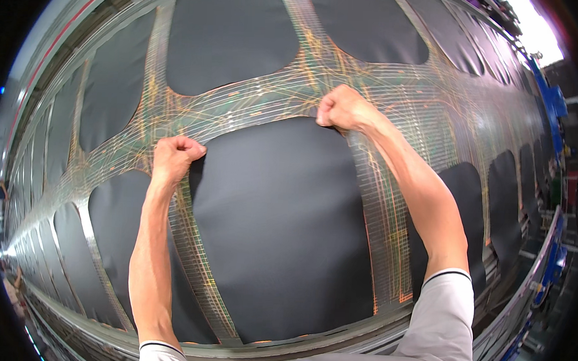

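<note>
A large black fabric piece [280,225] lies flat on a long metal-grid table [260,95] right in front of me. My left hand [174,157] is closed on the piece's upper left corner. My right hand [344,109] is closed on its upper right corner. Both arms reach out from the lower edge, and both fists pinch the cloth's top edge against the grid.
Many more black fabric pieces, such as the one [231,36] straight ahead, cover the table in rows to the left, right and beyond. The table's metal rail [333,340] runs along the near edge. Blue machine parts [551,95] stand at the right.
</note>
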### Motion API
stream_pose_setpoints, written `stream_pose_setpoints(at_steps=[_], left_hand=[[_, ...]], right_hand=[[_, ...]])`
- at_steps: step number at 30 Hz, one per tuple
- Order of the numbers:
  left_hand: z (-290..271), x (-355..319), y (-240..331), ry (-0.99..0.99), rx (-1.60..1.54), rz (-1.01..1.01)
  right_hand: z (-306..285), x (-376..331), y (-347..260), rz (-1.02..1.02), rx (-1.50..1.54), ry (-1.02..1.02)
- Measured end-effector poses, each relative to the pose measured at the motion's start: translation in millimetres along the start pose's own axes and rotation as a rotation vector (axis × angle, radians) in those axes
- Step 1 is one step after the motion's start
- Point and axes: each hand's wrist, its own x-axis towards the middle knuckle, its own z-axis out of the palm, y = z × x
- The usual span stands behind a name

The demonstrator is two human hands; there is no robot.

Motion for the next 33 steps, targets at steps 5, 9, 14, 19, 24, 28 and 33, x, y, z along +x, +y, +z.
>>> stream_pose_setpoints(at_steps=[5, 9, 14, 19, 24, 28, 33], left_hand=[[0.2, -1.4, 2.1, 0.014, -0.007, 0.008], [-2.5, -6.1, 8.7, 0.025, 0.04, -0.063], [-0.1, -6.1, 8.4, 0.039, 0.031, -0.052], [-0.9, -7.1, 7.5, 0.042, 0.033, -0.042], [-0.9, -9.2, 13.2, 0.043, 0.039, -0.067], [-1.6, -6.9, 8.6, 0.062, 0.02, -0.058], [-1.8, -5.7, 5.2, 0.038, 0.03, -0.036]], right_hand=[[1.2, -6.8, -1.5, -0.027, 0.034, 0.006], [0.1, -14.0, -14.4, 0.016, 0.084, -0.004], [0.0, -12.3, -8.5, 0.045, 0.118, -0.007], [2.9, -13.5, -10.1, 0.022, 0.142, 0.015], [1.4, -13.8, -12.4, 0.072, 0.115, 0.013], [1.7, -13.7, -12.0, 0.072, 0.11, 0.02], [2.2, -14.2, -14.0, 0.072, 0.079, 0.031]])
